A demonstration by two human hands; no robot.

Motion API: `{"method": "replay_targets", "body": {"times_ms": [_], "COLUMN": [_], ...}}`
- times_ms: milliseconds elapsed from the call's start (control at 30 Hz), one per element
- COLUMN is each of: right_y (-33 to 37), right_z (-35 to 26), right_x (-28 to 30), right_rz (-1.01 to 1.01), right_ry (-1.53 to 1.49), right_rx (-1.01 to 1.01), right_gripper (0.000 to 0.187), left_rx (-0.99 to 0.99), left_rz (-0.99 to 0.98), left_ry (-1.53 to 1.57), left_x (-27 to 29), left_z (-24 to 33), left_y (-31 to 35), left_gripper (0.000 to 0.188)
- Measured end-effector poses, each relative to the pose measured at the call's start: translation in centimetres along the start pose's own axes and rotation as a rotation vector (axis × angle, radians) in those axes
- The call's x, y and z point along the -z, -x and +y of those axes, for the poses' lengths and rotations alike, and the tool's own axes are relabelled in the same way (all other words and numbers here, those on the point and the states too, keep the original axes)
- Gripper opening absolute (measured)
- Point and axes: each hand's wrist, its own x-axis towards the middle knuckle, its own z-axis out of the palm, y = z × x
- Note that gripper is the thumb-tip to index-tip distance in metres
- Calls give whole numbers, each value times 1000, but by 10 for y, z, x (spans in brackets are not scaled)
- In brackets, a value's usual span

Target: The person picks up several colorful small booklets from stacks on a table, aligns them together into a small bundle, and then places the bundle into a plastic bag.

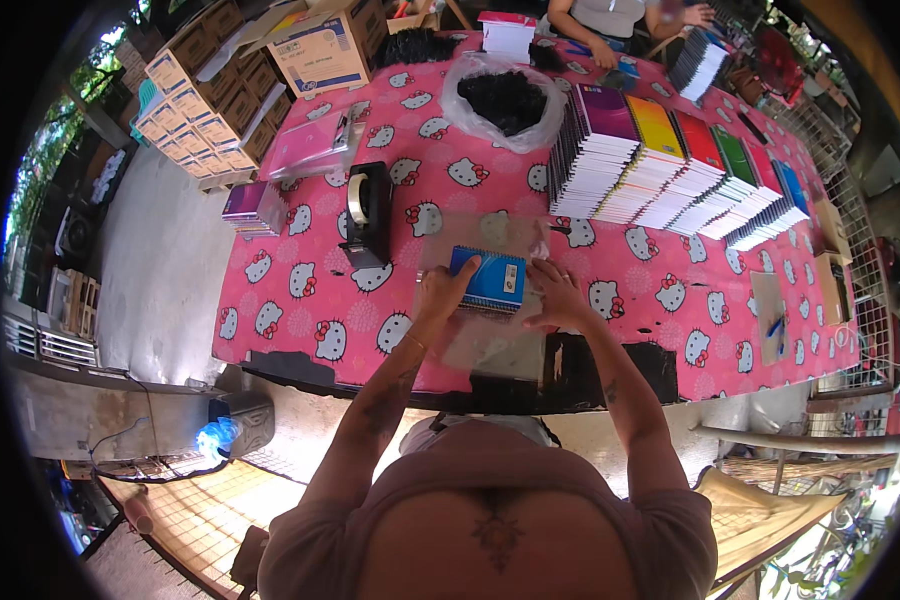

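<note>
A small blue spiral notebook (pixel 495 278) lies in front of me, apparently on top of a short stack, with its coil toward me. My left hand (pixel 444 292) grips its left side, thumb pressed on the cover and the other fingers mostly hidden. Beside its right edge, my right hand (pixel 562 298) rests with fingers apart, touching clear plastic; whether a fingertip meets the notebook I cannot tell. Beneath the notebook spreads a clear plastic sheet or bag (pixel 470 350). A black tape dispenser (pixel 368 222) with a roll of tape stands to the left.
Tall stacks of coloured spiral notebooks (pixel 660 165) stand at right. Black coils fill a plastic bag (pixel 505 103) at the back. Left are a small notebook stack (pixel 254 208), plastic packs (pixel 315 145) and cardboard boxes (pixel 215 105). Pens (pixel 776 328) lie far right. Another person's hand (pixel 602 52) is across the table.
</note>
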Motion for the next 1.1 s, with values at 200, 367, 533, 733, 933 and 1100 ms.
{"method": "replay_targets", "body": {"times_ms": [200, 367, 533, 733, 933, 1100], "right_y": [-7, -4, 1, 27, 73, 71], "right_z": [-26, -38, -34, -32, -71, -63], "right_x": [-24, -22, -23, -23, -44, -32], "right_rz": [96, 58, 57, 274, 103, 81], "right_ry": [-1152, -1325, -1356, -1136, -420, -414], "right_rx": [-476, -462, -469, -506, -13, 208], "right_gripper": [60, 49, 48, 27, 23, 20], "left_rx": [-65, 114, 103, -95, 328, -376], "left_rz": [80, -97, -183, 53, -138, 339], "left_ry": [-7, 261, 667, 551, 1140, 436], "left_x": [5, 22, 22, 14, -27, 72], "left_z": [-7, -28, -43, -64, -50, -126], "left_y": [0, -9, 0, 36, 98, 77], "left_gripper": [85, 72, 67, 49, 25, 15]}}
